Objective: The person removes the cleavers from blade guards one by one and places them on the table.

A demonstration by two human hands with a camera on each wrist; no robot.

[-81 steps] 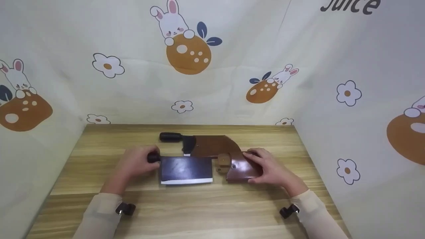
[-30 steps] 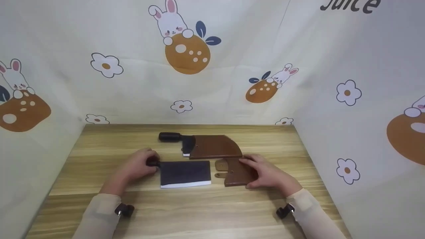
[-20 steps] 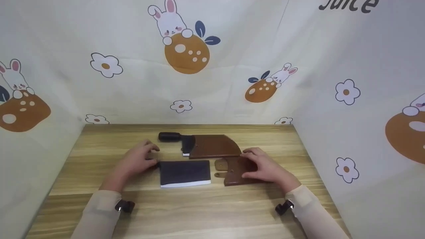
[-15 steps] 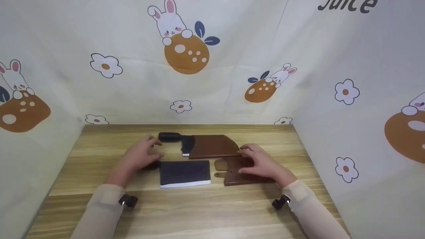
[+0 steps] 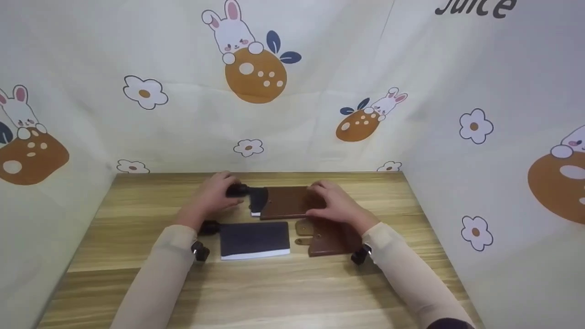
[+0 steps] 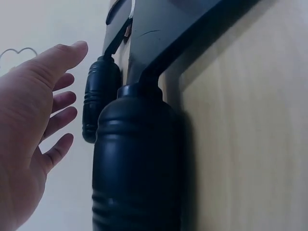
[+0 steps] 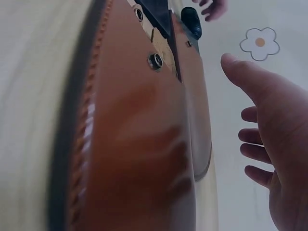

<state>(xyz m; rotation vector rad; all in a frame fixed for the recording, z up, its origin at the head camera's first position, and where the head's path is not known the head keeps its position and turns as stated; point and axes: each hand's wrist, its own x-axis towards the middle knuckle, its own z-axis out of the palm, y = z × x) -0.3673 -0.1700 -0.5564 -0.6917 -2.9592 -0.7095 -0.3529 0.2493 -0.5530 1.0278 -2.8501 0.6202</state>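
Two cleavers with black handles lie on the table, one behind the other. The rear cleaver [image 5: 259, 198] has its blade in a brown leather sheath [image 5: 285, 203], and a strip of blade shows near the handle. In front, the bare cleaver [image 5: 254, 238] shows a dark blade with a pale edge. To its right lies a separate leather sheath [image 5: 331, 240] with snap straps. My left hand [image 5: 212, 196] hovers at the rear handle [image 6: 100, 96], fingers spread and apart from it in the left wrist view. My right hand [image 5: 340, 205] is over the rear sheath's right end, thumb and fingers parted, holding nothing.
The front cleaver's handle [image 6: 137, 159] sits beneath my left wrist. A printed cloth [image 5: 192, 119] walls the wooden table [image 5: 256, 292] at the back and both sides. Small black wrist cameras hang under both sleeves.
My left hand has let go of the front cleaver's handle and moved back to the rear one. The right hand has released the separate sheath and moved back and left over the sheathed cleaver.
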